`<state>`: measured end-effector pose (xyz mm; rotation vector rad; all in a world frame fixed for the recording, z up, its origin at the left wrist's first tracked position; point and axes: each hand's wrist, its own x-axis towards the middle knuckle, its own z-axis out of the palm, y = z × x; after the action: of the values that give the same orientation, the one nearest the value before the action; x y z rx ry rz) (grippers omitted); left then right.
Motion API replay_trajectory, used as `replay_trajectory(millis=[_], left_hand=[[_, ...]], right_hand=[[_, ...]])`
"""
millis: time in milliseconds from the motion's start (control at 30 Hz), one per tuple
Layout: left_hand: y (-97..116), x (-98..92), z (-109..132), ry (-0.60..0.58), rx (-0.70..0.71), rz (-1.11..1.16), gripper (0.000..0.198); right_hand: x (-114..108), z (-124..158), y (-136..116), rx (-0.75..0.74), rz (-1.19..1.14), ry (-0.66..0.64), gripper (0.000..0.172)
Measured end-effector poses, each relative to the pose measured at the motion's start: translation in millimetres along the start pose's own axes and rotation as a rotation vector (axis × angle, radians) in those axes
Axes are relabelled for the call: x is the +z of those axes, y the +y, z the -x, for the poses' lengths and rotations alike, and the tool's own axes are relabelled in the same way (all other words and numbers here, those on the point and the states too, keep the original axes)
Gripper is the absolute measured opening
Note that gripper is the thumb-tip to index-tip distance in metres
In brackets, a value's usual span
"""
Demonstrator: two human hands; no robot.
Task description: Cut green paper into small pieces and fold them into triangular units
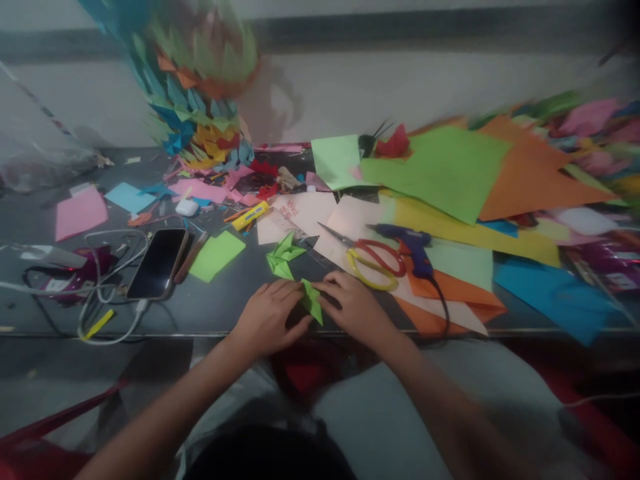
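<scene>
Near the table's front edge, a small folded green paper piece is held between my two hands. My left hand grips it from the left, its fingers bent over the paper's upper side. From the right, my right hand has its fingers closed on the other edge. Just beyond them lies a finished-looking green origami piece with pointed flaps. Scissors with red and yellow handles rest beyond my right hand, beside a blue glue gun. A green paper sheet lies past my left hand.
A phone and a white cable lie at left. A yellow glue stick sits among paper scraps. Large green and orange sheets spread at right. A tall colourful folded-paper model stands at the back, near the wall.
</scene>
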<state>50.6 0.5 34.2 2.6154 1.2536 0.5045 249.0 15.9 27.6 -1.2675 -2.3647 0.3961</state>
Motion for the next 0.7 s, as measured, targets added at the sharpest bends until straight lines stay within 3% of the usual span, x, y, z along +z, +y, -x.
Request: replay_trajectory(millis=[133,233,500,700], left_hand=[[-7,-5.5,-1,-0.045,0.117,0.014,0.038],[-8,-5.7,-6,-0.051,0.14,0.014,0.03],[-4,6.0,-32,-0.027,-0.034,-0.052,0.024],[0,-1.1,-34,-0.046,-0.182,-0.024,0.014]], right_hand=[[4,0,1,0.06,-0.027,0.061,0.025],[6,0,2,0.084,-0.046,0.093,0.022],[0,-4,2,0.092,-0.057,0.039,0.016],[-4,-1,-2,0.137,-0.074,0.089,0.014]])
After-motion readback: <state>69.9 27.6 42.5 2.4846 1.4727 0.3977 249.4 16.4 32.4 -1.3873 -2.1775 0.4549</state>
